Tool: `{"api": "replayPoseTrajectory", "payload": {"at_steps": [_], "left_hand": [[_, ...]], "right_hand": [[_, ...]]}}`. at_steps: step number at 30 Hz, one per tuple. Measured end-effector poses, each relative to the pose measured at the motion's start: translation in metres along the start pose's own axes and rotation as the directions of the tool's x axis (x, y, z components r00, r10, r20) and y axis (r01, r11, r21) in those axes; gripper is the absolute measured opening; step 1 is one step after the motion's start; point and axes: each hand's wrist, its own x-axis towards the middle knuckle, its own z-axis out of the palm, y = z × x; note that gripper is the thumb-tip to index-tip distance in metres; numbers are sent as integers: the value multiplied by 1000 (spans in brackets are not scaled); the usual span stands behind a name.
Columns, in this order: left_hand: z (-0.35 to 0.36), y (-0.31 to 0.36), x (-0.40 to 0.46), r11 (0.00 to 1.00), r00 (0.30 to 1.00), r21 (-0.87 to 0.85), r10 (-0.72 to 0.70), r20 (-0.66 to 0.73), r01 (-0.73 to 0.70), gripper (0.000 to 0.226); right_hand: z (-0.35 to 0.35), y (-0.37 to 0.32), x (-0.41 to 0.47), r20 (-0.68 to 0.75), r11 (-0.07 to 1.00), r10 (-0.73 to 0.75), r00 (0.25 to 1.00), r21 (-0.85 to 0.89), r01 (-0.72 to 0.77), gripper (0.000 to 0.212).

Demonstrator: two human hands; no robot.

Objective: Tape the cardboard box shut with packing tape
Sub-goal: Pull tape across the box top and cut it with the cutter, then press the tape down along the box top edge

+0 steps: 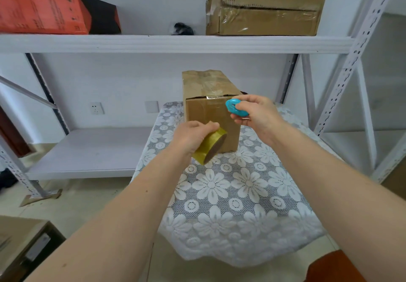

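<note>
A tall brown cardboard box stands on a table covered with a white flowered lace cloth. Clear tape runs along its top seam and down over the near top edge. My left hand grips a yellowish roll of packing tape low against the box's near face. My right hand holds a small blue plastic cutter beside the box's upper right corner, close to the taped edge.
White metal shelving stands behind and to the right. On the upper shelf sit an orange-and-black box, a small black object and a large taped carton. A lower shelf board lies left. Another carton is bottom left.
</note>
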Motion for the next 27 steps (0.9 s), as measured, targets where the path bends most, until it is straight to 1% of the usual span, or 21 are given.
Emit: {"api": "replayPoseTrajectory", "payload": {"at_steps": [3,5,7,9,11,13,15,17,19,21,24,25,27], "left_hand": [[-2,-4,0,978,997,194,65,35,-71,23],[-3,-9,0,934,993,336,105,57,-118,15],[-1,-17,0,885,986,436,145,78,-164,8],[1,-28,1,827,975,515,199,103,-223,8],[3,-40,1,782,964,565,219,149,-265,8],[4,-50,-1,756,956,586,221,191,-292,10],[4,-56,-3,729,948,607,211,239,-316,15],[6,-62,-6,691,938,641,177,297,-334,19],[8,-68,-9,663,940,672,158,304,-329,19],[10,-71,-10,654,944,685,168,283,-322,20],[12,-74,-9,627,947,710,182,266,-320,26],[12,-75,-8,620,947,716,187,260,-319,28],[12,-77,-8,607,947,727,197,255,-322,31]], "right_hand": [[-2,9,-3,-13,999,45,999,-16,-45,18],[-3,16,-7,-16,995,98,995,-22,-98,13],[-3,24,-11,1,990,142,990,-4,-142,8],[-3,34,-14,17,985,174,985,12,-174,13],[-2,43,-17,12,975,218,976,42,-218,17],[-2,53,-19,8,964,254,967,72,-254,16],[-1,61,-22,5,963,269,963,36,-269,11],[0,68,-23,-9,959,282,959,-2,-282,10],[3,73,-24,-19,952,306,952,-9,-306,14],[5,76,-25,-28,945,323,946,-36,-324,20],[5,82,-24,-58,936,315,947,-145,-320,28],[4,84,-23,-73,924,292,954,-237,-301,29],[3,89,-22,-96,849,226,969,-469,-244,31]]}}
